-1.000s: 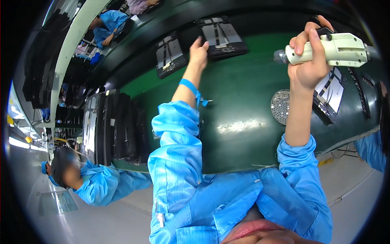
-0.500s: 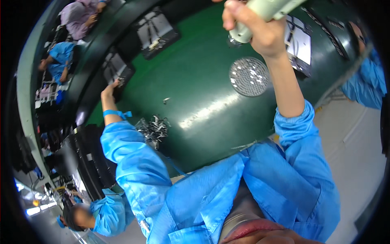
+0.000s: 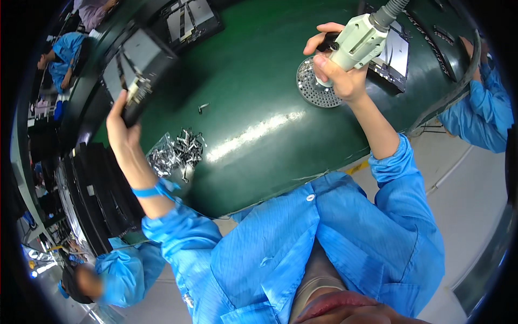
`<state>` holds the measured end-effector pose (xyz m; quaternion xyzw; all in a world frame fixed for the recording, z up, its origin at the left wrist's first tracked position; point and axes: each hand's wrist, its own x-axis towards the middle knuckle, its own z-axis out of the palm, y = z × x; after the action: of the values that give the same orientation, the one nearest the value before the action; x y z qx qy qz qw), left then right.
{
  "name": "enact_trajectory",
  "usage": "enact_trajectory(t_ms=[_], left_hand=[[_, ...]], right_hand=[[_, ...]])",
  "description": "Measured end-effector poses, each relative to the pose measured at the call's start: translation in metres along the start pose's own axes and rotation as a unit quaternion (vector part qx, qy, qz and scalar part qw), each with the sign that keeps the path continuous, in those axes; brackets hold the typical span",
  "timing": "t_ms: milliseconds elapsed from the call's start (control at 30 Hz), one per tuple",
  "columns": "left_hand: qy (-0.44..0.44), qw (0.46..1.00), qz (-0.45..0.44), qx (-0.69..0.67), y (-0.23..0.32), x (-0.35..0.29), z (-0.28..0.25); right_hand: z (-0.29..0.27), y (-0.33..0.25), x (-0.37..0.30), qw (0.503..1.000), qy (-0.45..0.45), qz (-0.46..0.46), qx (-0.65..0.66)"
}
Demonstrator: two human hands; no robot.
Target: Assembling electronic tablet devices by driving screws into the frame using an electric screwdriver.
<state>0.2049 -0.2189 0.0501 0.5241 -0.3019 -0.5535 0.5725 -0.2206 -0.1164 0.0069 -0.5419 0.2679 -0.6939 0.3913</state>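
Note:
My left hand (image 3: pixel 124 129), with a blue strap (image 3: pixel 148 191) round its wrist, grips the lower edge of a flat black-framed device panel (image 3: pixel 141 49). The panel has a silver plate, dark ribbon strips and small parts at its near end. It is tilted and looks lifted off the table. My right hand (image 3: pixel 348 81) is closed round a pale green electric screwdriver (image 3: pixel 359 42) with a grey cable sleeve at the top. The screwdriver's lower end is over a round perforated tray (image 3: pixel 318 98) holding shiny bits; its tip is hidden by my fingers.
On the green table (image 3: pixel 248 173) lie a pile of small black and silver parts (image 3: pixel 186 148) and a loose small part (image 3: pixel 203 108). Similar panels stand at far left (image 3: pixel 190 20) and right (image 3: pixel 398 54). Dark strips (image 3: pixel 431 44) lie far right. Co-workers' blue sleeves (image 3: pixel 477 121) appear at the sides.
My left hand has taken hold of the panel at the left and raised it nearer. My right hand has brought the screwdriver down over the round tray. The whole view has shifted somewhat.

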Motion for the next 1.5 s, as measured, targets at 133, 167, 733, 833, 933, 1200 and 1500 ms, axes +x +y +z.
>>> enact_trajectory(t_ms=[133, 167, 733, 833, 933, 1200, 1500], left_hand=[[0.026, 0.998, 0.036, 0.044, -0.065, -0.152, 0.032], [0.053, 0.998, 0.011, 0.039, -0.085, -0.181, 0.033], [-0.105, 0.894, 0.028, 0.436, -0.131, -0.261, 0.050], [-0.115, 0.859, 0.060, 0.495, -0.126, -0.263, 0.057], [-0.134, 0.834, 0.008, 0.536, -0.130, -0.259, 0.050], [-0.139, 0.841, 0.038, 0.522, -0.137, -0.256, 0.044], [-0.138, 0.846, 0.032, 0.515, -0.136, -0.255, 0.043]], right_hand=[[0.013, 0.012, 0.000, 1.000, 0.008, -0.010, 0.011], [0.017, 0.015, 0.002, 1.000, 0.002, -0.007, 0.017], [0.015, 0.035, 0.007, 0.998, 0.019, -0.038, -0.052], [0.014, 0.036, 0.006, 0.998, 0.018, -0.026, -0.062], [0.016, 0.036, 0.006, 0.998, 0.016, -0.024, -0.064], [0.014, 0.037, 0.007, 0.998, 0.009, -0.020, -0.064], [0.003, 0.037, 0.011, 0.995, -0.097, 0.014, 0.034]])
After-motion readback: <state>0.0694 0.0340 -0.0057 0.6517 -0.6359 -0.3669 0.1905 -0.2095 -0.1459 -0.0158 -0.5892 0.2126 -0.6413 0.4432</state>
